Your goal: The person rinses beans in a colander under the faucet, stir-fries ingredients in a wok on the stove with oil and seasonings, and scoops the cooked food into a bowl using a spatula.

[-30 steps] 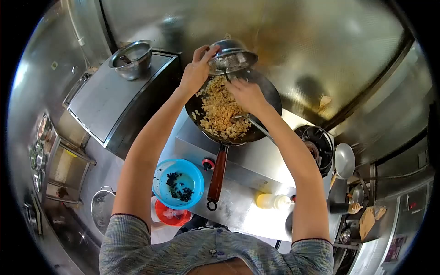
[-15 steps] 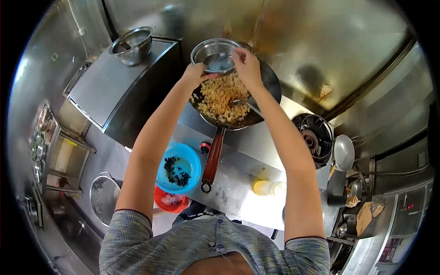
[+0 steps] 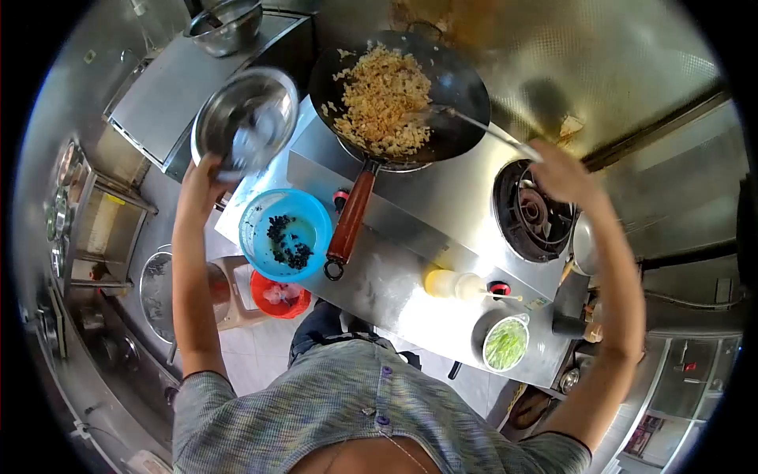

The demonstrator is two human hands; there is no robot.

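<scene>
My left hand (image 3: pixel 204 183) grips the rim of a steel bowl (image 3: pixel 207 126), tilted at the left of the wok, with something whitish and blurred inside. At the right, my right hand (image 3: pixel 562 172) is closed on the handle of a metal ladle (image 3: pixel 497 134), whose head rests in the food. The black wok (image 3: pixel 462 99) holds a heap of yellow-brown fried rice (image 3: pixel 383 99). Its brown wooden handle (image 3: pixel 353 215) points toward me. Left of that handle is a blue bowl (image 3: pixel 317 217) with dark bits in liquid.
A second steel bowl (image 3: pixel 225 35) sits on the metal cabinet (image 3: pixel 170 83). Right of the wok is a bare burner (image 3: pixel 533 209). Near the counter's front edge are a yellow bottle (image 3: pixel 454 284) and a bowl of chopped greens (image 3: pixel 506 344). A red bowl (image 3: pixel 280 306) stands lower left.
My left hand has carried the steel bowl from above the wok to the left. My right hand has left the bowl, moved right and taken hold of the ladle. The view has shifted.
</scene>
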